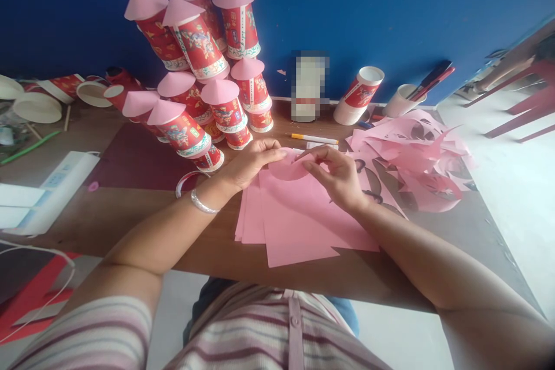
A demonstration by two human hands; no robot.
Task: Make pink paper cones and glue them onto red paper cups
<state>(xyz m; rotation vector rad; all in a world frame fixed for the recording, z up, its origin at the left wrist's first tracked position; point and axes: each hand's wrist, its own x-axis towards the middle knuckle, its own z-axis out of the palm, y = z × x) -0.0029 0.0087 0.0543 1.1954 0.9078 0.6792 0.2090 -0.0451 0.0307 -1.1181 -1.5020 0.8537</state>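
Note:
A small round pink paper piece (289,169) is held up between both hands. My left hand (255,163) pinches its left edge between thumb and fingers. My right hand (336,176) has thumb and fingertips closed on its right side. Beneath them lie flat pink sheets (299,214), stacked unevenly on the brown table (208,248). Dark-handled scissors (373,196) rest beside my right wrist, partly hidden by it. A yellow and white marker (314,139) lies just beyond the hands.
Stacked red cups (202,49) with pink cone tops stand at the back left. Pink paper scraps (416,150) heap at the right, before a cup of pens (401,101). A stack of cups (358,95) leans near the blue wall (347,6). White boxes (56,191) lie left.

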